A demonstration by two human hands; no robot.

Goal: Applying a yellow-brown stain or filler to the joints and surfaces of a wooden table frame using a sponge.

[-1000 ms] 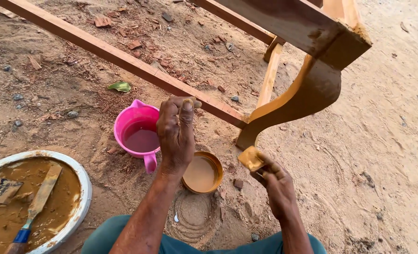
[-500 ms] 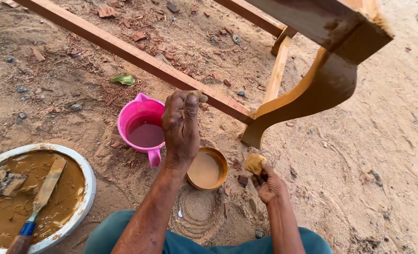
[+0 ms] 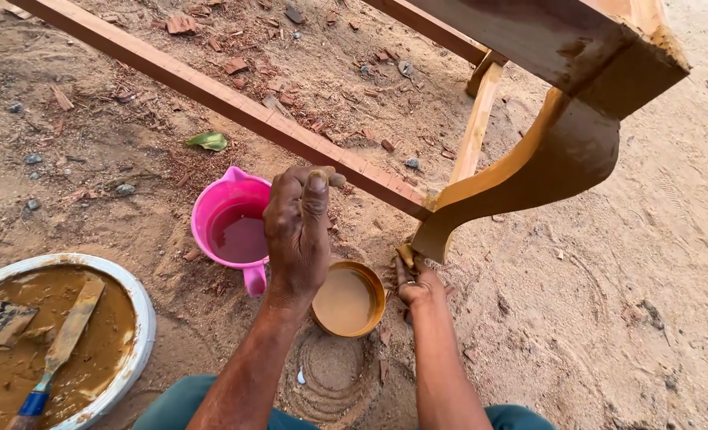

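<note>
My left hand (image 3: 298,231) is closed in a loose fist, held in the air over the pink jug (image 3: 230,227) and beside a wooden rail (image 3: 234,107); I see nothing in it. My right hand (image 3: 418,283) grips a small brown-stained pad (image 3: 406,255) and presses it against the foot of the curved wooden furniture leg (image 3: 521,179). A small round tin of brown paste (image 3: 348,299) sits on the sand between my two arms. Wet brown coating covers the upper part of the leg.
A white basin of brown liquid (image 3: 135,334) lies at the lower left with a blue-handled brush (image 3: 55,354) and a wood scrap in it. Sandy ground with wood chips, stones and a green leaf (image 3: 208,141) surrounds the frame.
My right hand has dropped with the pad from partway up the leg to its foot. My left hand stays raised over the jug.
</note>
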